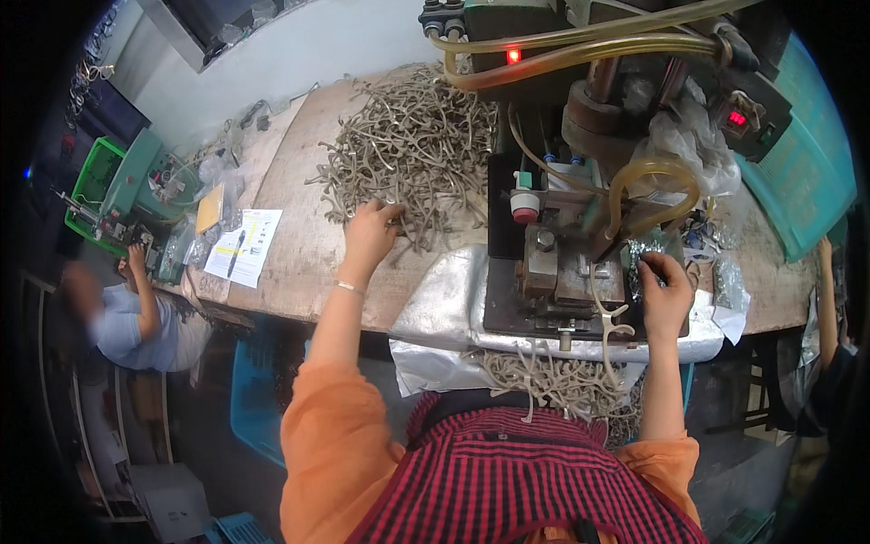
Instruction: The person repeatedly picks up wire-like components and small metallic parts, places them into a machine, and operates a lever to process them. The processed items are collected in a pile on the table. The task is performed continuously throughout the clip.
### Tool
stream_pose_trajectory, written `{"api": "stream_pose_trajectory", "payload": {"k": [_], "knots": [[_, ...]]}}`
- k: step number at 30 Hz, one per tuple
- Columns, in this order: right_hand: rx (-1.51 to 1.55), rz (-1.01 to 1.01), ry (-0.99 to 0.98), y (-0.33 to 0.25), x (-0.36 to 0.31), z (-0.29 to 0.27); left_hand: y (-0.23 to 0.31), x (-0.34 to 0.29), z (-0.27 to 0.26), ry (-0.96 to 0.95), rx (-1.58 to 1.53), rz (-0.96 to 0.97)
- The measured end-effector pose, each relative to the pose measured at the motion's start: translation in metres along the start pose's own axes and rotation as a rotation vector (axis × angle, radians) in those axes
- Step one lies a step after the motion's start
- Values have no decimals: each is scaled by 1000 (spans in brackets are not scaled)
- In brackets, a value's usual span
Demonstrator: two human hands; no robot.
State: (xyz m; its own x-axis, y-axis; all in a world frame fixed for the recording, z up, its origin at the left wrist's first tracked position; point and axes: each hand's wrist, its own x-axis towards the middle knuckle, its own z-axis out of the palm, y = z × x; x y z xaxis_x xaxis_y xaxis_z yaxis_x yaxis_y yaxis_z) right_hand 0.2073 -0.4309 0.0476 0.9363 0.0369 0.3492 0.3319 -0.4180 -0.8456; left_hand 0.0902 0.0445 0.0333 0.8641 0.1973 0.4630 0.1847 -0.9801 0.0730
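Note:
My left hand (370,238) is at the near left edge of a large heap of dull grey, branched metal hooks (412,136). Its fingers are curled among the outer pieces, and what they pinch is hidden. To the right of a press fixture (580,276), my right hand (666,292) has thumb and fingers drawn together beside a small pile of shiny silvery bits (645,249). Anything in those fingertips is too small to name. One branched metal hook (609,319) sits at the fixture, its forked end hanging over the front.
A press (594,109) with hoses rises above the fixture. More hooks (553,381) lie below the table edge, by my apron. Silvery padding (444,295) covers the table's front. A printed sheet (243,247) lies left. Another person (136,317) works at a green machine (149,186).

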Motion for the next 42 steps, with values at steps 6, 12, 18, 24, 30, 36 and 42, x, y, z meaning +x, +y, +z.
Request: {"api": "stream_pose_trajectory", "payload": {"k": [6,12,18,24,30,36,42], "knots": [[-24,68,59,15,-26,-27,33,-17,29,89,-191,2],[68,-20,-66,-49,-27,-40,32,14,-17,616,-97,-3],[368,-23,-225,-102,0,7,93,4,-30,425,-1256,-384],[704,131,-224,-107,-9,17,185,5,-113,482,-1710,-54],[807,166,-202,-129,-16,18,226,45,-143,461,-1532,204],[-48,-187,-59,-68,-15,-18,235,4,-127,313,-988,696],[-637,-316,111,9,-14,-29,264,1,-113,268,-668,882]]}}
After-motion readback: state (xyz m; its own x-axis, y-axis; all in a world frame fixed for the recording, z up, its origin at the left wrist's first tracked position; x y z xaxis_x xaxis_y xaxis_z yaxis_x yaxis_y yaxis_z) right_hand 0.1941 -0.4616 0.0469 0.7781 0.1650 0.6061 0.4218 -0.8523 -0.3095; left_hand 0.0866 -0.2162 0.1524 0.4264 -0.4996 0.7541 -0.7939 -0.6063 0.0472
